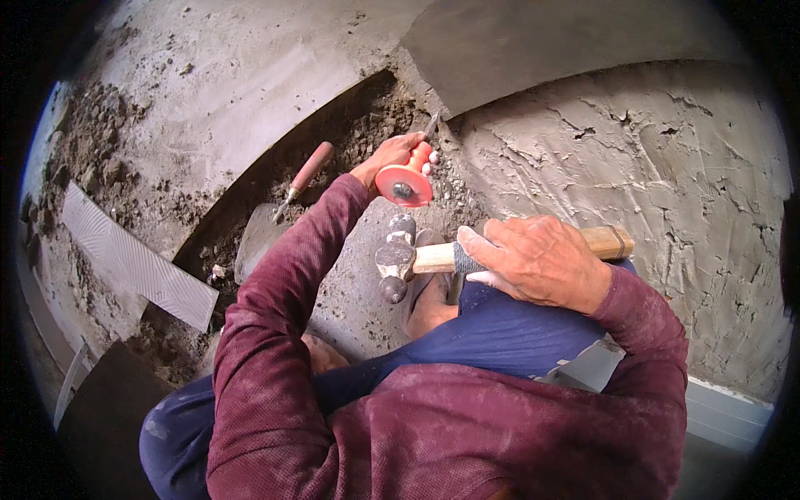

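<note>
My left hand (392, 158) is closed round the grip of a chisel (403, 185) with a round orange-red hand guard. The chisel's steel tip points up and away, close to the dark slab's corner, and its struck end faces back toward me. In my right hand (537, 262) is the wooden handle of a hammer (396, 258), bound with dark cord near the fingers. The hammer's metal head hangs over the floor, a little nearer to me than the chisel's guard and apart from it.
A trowel (308, 171) with a reddish wooden handle lies in a rubble-filled trench (250, 179). Left of it is a ridged tile strip (137, 254) beside loose dirt (100, 137). Rough mortar (608, 158) covers the right side below a smooth grey slab (542, 50). My feet are close below the hammer.
</note>
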The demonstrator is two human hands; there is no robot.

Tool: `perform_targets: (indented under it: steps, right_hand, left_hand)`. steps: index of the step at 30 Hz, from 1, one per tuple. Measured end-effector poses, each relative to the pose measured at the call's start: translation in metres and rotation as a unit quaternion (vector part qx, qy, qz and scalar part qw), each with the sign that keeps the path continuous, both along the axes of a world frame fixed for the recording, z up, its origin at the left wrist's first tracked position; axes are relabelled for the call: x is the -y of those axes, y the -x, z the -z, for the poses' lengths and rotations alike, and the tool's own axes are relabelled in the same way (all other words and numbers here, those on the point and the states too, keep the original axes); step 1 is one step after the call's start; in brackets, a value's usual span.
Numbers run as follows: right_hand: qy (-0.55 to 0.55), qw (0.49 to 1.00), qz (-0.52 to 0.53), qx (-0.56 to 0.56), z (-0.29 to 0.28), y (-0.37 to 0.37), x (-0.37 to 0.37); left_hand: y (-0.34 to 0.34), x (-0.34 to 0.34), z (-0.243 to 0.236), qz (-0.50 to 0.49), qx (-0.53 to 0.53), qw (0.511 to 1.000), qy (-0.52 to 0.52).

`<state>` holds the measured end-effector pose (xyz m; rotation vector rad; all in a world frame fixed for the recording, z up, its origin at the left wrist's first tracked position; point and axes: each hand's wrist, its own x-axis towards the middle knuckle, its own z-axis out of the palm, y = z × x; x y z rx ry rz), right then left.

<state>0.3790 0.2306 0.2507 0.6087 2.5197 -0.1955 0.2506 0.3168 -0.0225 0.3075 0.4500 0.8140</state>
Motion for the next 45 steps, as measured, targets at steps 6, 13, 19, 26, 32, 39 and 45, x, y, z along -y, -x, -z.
perform_targets:
  steps: [6,13,19,26,32,39,45]
  right_hand:
    - [0.014,0.998,-0.018,0.052,-0.005,0.02,-0.002]
    - [-0.01,0.999,-0.029,0.022,-0.005,0.035,-0.005]
    - [-0.02,0.999,-0.038,-0.012,-0.003,0.044,-0.008]
    - [-0.034,0.998,-0.051,0.004,0.001,0.056,-0.008]
    - [0.009,0.998,-0.046,0.038,0.004,0.064,-0.002]
    - [0.018,0.997,-0.053,0.054,-0.001,0.075,0.001]
    - [-0.003,0.997,-0.054,0.051,0.002,0.077,-0.003]
  left_hand:
    - [-0.007,-0.009,0.034,0.072,0.3,0.946,0.097]
    - [-0.025,-0.007,0.055,0.088,0.56,0.812,0.138]
    - [-0.025,-0.007,0.055,0.075,0.581,0.803,0.111]
    - [-0.032,-0.008,0.063,0.085,0.599,0.789,0.104]
    - [-0.034,-0.004,0.056,0.027,0.576,0.806,0.133]
    - [-0.026,-0.008,0.048,0.054,0.559,0.821,0.101]
    - [-0.027,-0.012,0.06,0.078,0.605,0.788,0.087]
